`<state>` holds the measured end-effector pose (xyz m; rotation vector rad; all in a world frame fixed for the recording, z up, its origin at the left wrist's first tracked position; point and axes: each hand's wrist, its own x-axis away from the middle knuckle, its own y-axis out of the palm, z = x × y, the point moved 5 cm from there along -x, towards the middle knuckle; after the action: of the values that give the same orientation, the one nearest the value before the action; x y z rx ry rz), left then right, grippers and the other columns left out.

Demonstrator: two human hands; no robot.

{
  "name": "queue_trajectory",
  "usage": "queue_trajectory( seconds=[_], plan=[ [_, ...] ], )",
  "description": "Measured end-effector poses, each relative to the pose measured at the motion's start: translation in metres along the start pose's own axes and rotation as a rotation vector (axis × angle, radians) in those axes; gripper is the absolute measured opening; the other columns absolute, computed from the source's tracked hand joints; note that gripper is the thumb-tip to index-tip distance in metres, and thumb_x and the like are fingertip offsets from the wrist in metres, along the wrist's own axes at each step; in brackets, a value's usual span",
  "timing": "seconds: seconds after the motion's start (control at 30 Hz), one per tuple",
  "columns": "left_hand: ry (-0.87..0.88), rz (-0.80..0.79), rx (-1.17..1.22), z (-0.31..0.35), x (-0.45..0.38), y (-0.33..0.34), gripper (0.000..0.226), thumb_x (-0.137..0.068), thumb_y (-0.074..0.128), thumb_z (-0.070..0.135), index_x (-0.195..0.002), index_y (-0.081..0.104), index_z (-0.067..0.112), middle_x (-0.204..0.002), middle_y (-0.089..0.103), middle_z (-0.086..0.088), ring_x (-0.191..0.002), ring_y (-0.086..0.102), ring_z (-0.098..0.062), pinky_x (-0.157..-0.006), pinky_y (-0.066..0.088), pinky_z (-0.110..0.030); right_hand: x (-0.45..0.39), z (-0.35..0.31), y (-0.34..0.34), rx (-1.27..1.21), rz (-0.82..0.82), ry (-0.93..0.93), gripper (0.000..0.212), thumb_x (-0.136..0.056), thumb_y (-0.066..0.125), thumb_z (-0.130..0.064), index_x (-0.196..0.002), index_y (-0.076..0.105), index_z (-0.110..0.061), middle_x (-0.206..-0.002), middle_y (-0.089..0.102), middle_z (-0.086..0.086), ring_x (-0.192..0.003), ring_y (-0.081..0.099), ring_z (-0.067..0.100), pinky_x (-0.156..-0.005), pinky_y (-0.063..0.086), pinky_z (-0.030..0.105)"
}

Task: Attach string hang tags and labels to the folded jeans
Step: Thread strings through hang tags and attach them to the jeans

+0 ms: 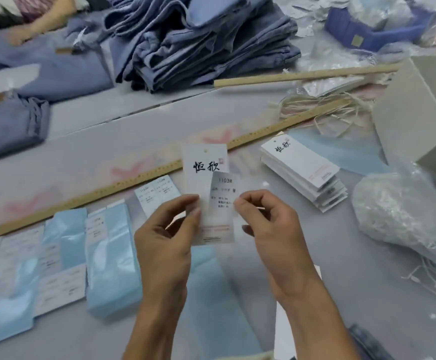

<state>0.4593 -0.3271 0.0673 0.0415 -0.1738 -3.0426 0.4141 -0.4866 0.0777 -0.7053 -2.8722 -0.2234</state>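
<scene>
Grey and cluttered, the worktop (138,118) spreads out under our hands, crossed by a long wooden ruler (133,181) that runs diagonally behind them. Our left hand (167,237) pinches the left edge of a white hang tag (203,162) between thumb and fingertips, holding it upright so its black brush lettering faces us and the punched hole sits at the top. Our right hand (266,224) pinches a small size label (224,193), printed "1103#" and "M", by its right edge; the label overlaps the front of the tag's lower right part, and we cannot tell whether it is stuck down. So each grip is closed on a piece of paper, the remaining fingers loosely curled.

Just right of the hands lies a stack of hang tags (302,170), fanned a little. Sheets of labels on pale blue backing (110,255) lie at lower left, touching one another. A loose bundle of cream strings (328,110) rests near the far ruler end, beside a grey box (419,107). A second ruler (302,75) lies further back. A clear plastic bag (398,216) bulges at right.

The folded jeans (203,42) sit in a heap at the far side, well apart from the hands, with more denim (42,74) spread at far left.
</scene>
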Motion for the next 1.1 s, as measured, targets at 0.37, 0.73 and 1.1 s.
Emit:
queue_trajectory(
  seconds=[0.37,0.73,1.1],
  plan=[
    [-0.036,-0.041,0.199,0.008,0.007,0.000,0.022,-0.089,0.071,0.020,-0.108,0.080,0.027,-0.110,0.078,0.002,-0.105,0.073,-0.014,-0.080,0.058,-0.023,0.003,-0.003,0.012,0.118,-0.064,-0.074,0.010,-0.091,0.070,-0.021,-0.082,0.070,-0.021,-0.087,0.073,-0.003,-0.089,0.067,0.019,-0.087,0.056,0.040],
    [0.030,-0.021,0.215,0.010,0.008,0.003,0.037,-0.079,0.079,0.001,-0.105,0.080,0.027,-0.106,0.078,-0.003,-0.099,0.075,-0.020,-0.073,0.061,-0.028,0.002,-0.004,0.012,0.197,0.033,-0.203,0.009,-0.087,0.078,-0.021,-0.083,0.070,-0.021,-0.089,0.072,-0.005,-0.080,0.068,0.011,-0.065,0.054,0.020],
    [0.000,-0.131,0.298,0.013,0.005,0.004,0.060,-0.083,0.079,0.012,-0.132,0.060,0.039,-0.106,0.077,-0.010,-0.098,0.075,-0.028,-0.076,0.059,-0.028,0.003,0.001,0.020,0.017,-0.234,-0.108,0.016,-0.088,0.077,-0.022,-0.102,0.078,-0.030,-0.097,0.078,-0.001,-0.091,0.075,0.019,-0.076,0.061,0.030]
  ],
)
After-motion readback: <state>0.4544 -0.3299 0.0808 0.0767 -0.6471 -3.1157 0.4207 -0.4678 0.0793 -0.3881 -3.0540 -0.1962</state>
